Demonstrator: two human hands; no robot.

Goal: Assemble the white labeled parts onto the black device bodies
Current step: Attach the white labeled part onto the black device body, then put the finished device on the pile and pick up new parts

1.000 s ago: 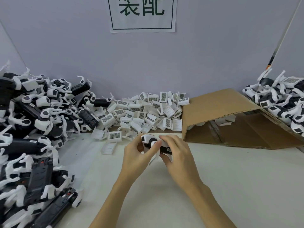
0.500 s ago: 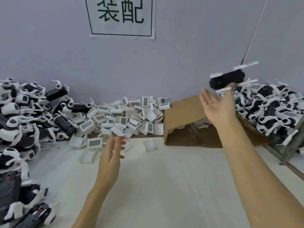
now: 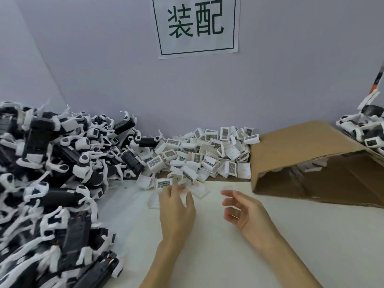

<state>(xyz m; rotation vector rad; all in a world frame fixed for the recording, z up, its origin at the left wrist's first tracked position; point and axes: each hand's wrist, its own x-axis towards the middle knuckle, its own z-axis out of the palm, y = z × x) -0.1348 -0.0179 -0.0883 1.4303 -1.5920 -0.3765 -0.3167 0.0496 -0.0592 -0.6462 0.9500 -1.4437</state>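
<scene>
Left grip: fingers loosely spread, holding nothing; blurred fingertips reach the near edge of the white labeled parts.
Right grip: palm turned inward, fingers relaxed and slightly curled, empty, hovering over the counter.
White labeled parts: heaped just beyond both grips against the wall; a few loose ones lie at the left grip's fingertips.
Black device bodies: large pile with white pieces, well to the left of the left grip.
Cardboard box: lying on its side, beyond and right of the right grip.
Second device pile: far right, past the box.
Sign: on the wall above the parts.
</scene>
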